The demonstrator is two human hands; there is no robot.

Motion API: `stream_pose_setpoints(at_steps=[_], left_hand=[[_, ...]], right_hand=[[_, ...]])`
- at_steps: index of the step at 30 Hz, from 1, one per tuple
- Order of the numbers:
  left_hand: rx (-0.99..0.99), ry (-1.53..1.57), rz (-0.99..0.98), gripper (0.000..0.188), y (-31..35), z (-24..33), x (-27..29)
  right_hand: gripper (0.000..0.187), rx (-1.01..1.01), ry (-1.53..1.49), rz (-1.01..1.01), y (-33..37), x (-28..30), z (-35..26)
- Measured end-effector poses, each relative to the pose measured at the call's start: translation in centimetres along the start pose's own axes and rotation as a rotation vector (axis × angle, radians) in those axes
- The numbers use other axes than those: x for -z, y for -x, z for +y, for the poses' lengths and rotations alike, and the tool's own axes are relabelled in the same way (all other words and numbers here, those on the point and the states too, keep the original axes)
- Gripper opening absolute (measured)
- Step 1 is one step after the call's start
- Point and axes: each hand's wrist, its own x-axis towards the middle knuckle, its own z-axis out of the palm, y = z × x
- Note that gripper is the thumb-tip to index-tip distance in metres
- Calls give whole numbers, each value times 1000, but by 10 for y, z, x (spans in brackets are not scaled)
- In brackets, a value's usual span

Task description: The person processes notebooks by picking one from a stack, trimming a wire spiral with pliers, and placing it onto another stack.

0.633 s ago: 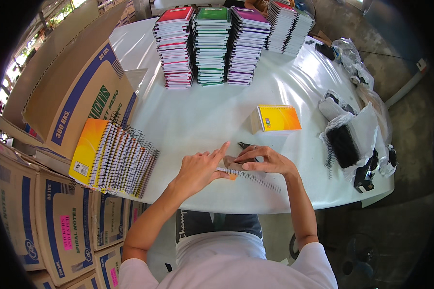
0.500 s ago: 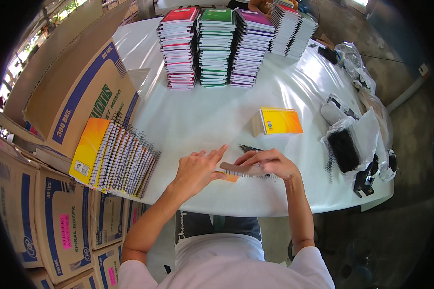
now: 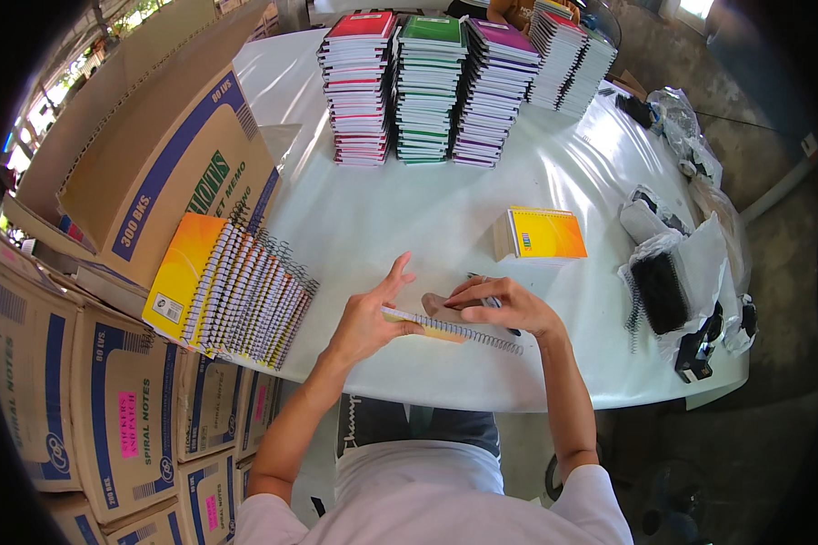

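Observation:
My left hand (image 3: 369,320) is closed on a small yellow spiral notepad (image 3: 445,333), its thumb along the near side and its index finger raised. From the bound edge a wire coil (image 3: 495,342) runs out to the right, past the pages. My right hand (image 3: 507,304) is just above this coil, its fingers curled round a dark hand tool (image 3: 493,302) that looks like pliers, mostly hidden. A flat grey-brown piece (image 3: 438,306) shows beside the right fingertips; whether they grip it is unclear.
Yellow spiral notepads (image 3: 236,300) stand in a row at left, by an open carton (image 3: 186,168). A yellow pad stack (image 3: 547,233) sits ahead. Tall notebook stacks (image 3: 427,95) rise at the back. Bagged black coils (image 3: 661,291) lie at right. Cartons (image 3: 123,409) are piled at lower left.
My right hand has shifted slightly left and down over the coil. The notepad's bound edge and coil now slant down to the right. The whole view has moved a little.

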Motion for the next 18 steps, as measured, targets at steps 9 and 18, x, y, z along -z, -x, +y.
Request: stream_pose_setpoints(at_steps=[9, 18], left_hand=[[-14, 124, 95, 107, 5, -14, -12], [-16, 216, 99, 111, 9, -20, -12]], right_hand=[[47, 24, -3, -25, -2, -5, -13], [45, 28, 89, -2, -10, -16, -20]])
